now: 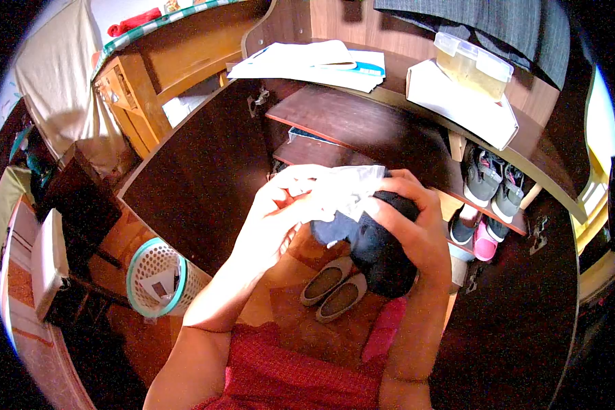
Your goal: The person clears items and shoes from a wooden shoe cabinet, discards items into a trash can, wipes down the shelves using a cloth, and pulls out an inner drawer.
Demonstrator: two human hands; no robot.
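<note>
Clamped around a black shoe [383, 256], the right hand [413, 222] holds it while the left hand [277, 219] pinches a white cloth [345, 188] against its top.

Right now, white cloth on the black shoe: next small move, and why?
Probably a short wipe across the upper. The left hand presses the white cloth onto the top of the black shoe, and the right hand grips the shoe from the side, steadying it.

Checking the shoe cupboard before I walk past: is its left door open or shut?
Open. The dark cupboard door is swung wide, exposing the shelves and shoes inside.
</note>
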